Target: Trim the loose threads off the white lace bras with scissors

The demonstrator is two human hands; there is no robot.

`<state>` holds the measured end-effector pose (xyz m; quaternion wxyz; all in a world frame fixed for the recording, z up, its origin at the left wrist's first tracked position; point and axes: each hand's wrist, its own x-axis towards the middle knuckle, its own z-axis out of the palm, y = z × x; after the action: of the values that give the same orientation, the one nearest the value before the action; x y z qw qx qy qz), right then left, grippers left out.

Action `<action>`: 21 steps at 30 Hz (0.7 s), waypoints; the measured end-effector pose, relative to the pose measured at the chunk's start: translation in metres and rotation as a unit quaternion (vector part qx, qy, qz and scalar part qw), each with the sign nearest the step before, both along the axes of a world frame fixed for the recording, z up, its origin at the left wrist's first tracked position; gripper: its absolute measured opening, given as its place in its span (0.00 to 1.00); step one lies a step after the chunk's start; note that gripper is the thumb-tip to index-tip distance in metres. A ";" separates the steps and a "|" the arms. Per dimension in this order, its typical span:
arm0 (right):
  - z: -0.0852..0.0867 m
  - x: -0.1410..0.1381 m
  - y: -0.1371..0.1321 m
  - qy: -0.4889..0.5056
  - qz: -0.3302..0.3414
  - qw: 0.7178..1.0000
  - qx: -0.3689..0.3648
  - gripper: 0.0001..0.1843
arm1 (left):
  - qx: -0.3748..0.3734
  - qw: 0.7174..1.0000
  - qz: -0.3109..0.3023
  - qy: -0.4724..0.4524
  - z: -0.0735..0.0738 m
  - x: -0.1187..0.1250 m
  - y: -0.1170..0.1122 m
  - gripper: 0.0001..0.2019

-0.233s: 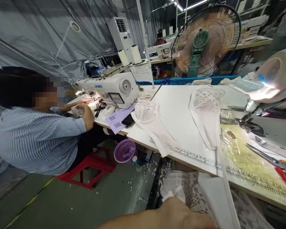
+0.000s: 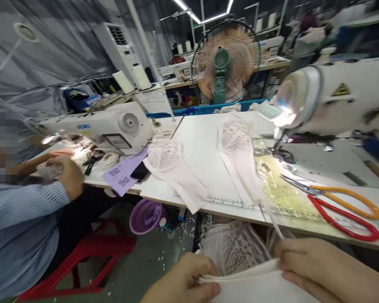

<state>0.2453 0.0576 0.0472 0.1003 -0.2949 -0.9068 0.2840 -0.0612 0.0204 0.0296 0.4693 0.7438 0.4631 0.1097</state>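
Observation:
Low in the view, white fabric [image 2: 255, 284] is stretched between my hands. My left hand [image 2: 189, 277] pinches its edge between thumb and fingers. My right hand [image 2: 316, 263] is closed on the other end, where a narrow white strip [image 2: 270, 212] runs up to the table. Just behind the fabric, below the table edge, hangs a white lace piece [image 2: 236, 248]; whether it joins the held fabric I cannot tell. Two white lace-topped bra pieces, one on the left [image 2: 177, 168] and one on the right [image 2: 238, 155], lie flat on the tabletop.
Open scissors [image 2: 317, 191] with orange and red handles lie at the right, before a lit sewing machine [image 2: 341, 92]. Left, a co-worker's hand [image 2: 68, 172] is by another sewing machine [image 2: 126, 126]. A purple basket [image 2: 145, 216] and fan [image 2: 221, 59] are nearby.
The view has swung right, bringing the scissors and right machine further in. My right hand has come into view, and the white fabric now shows between both hands.

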 end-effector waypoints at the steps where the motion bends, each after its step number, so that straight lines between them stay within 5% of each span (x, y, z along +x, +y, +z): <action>1: 0.002 -0.005 0.005 -0.028 -0.018 0.999 0.028 0.16 | -0.001 1.000 0.018 0.023 -0.002 -0.001 0.005 0.14; 5: 0.000 -0.031 0.007 -0.114 -0.035 0.977 0.178 0.08 | 0.075 0.976 0.024 0.203 -0.009 0.008 0.027 0.11; 9: 0.012 -0.048 -0.016 -0.123 0.151 0.968 0.156 0.10 | 0.063 0.963 -0.048 0.258 -0.006 0.013 0.040 0.07; 11: 0.022 -0.047 -0.022 -0.112 0.188 0.968 0.123 0.10 | 0.043 0.969 -0.092 0.225 -0.001 0.014 0.042 0.06; 16: 0.027 -0.026 -0.013 -0.046 -0.006 0.999 0.016 0.10 | 0.059 0.987 -0.147 0.036 0.011 0.042 0.034 0.16; 21: 0.019 -0.007 0.003 -0.003 -0.022 0.993 -0.114 0.13 | 0.117 0.981 -0.048 -0.145 0.004 0.086 0.019 0.08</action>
<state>0.2378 0.0606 0.0657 0.0693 -0.3248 -0.8620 0.3829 0.0252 0.0399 0.0333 0.4459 0.7911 0.3378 0.2474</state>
